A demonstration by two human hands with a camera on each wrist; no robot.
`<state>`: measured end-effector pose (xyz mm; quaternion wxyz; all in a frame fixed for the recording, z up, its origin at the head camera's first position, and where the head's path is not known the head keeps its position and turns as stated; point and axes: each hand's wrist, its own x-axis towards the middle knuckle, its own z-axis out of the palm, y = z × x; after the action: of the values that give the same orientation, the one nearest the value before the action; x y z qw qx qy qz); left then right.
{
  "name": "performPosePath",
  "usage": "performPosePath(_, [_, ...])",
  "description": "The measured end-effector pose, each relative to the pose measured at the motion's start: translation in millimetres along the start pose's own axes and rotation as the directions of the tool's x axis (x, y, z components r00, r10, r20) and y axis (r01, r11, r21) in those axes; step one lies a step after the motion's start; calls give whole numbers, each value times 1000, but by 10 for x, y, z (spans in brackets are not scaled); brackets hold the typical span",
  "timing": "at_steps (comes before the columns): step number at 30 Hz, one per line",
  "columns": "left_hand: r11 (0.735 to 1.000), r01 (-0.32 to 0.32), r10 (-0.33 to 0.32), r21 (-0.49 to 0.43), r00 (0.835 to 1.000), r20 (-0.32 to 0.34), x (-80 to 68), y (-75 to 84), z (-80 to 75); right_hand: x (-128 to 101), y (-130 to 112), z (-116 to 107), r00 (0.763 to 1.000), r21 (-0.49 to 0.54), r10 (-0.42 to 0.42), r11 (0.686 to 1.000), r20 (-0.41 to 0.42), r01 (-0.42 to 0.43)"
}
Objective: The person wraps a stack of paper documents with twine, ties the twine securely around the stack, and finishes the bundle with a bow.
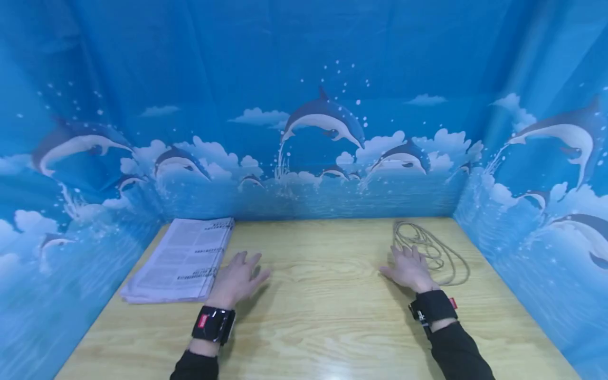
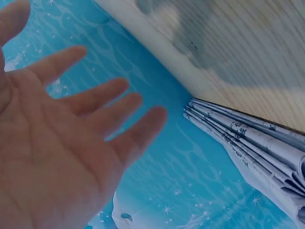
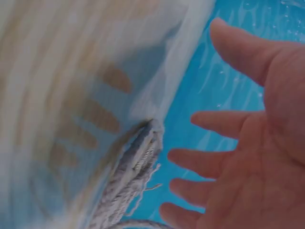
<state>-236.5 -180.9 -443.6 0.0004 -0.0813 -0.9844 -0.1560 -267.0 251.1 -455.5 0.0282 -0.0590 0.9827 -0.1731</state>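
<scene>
A folded stack of newspapers (image 1: 182,261) lies at the left of the table, its layered edges (image 2: 257,145) visible in the left wrist view. Beside its right edge hovers my left hand (image 1: 237,282), fingers spread and holding nothing. On the right side lies a loosely looped length of beige rope (image 1: 458,258); its strands and frayed end (image 3: 126,191) show in the right wrist view. My right hand (image 1: 408,268) is at the rope's near left side, fingers spread, with nothing gripped. In the head view that hand covers part of the rope. Both palms appear bare in the wrist views.
The light wood-grain table (image 1: 318,295) spans the space between the hands. Blue curtains with dolphins (image 1: 328,121) enclose its back and both sides. Each wrist wears a black strap (image 1: 434,306).
</scene>
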Motion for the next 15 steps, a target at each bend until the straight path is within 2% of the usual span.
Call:
performPosePath(3, [1000,-5,6,-25,999,36,-25,7,8,0,71,19,999,0,42,999,-7,-42])
performPosePath(8, [999,-12,15,-48,998,57,-28,39,24,-11,145,19,995,25,86,996,47,-88])
performPosePath(11, [998,-16,20,-55,997,68,-26,73,20,-8,119,6,997,19,56,998,51,-57])
performPosePath(15, [997,-28,34,-71,996,77,-23,117,33,9,30,27,999,-2,-28,1000,21,28])
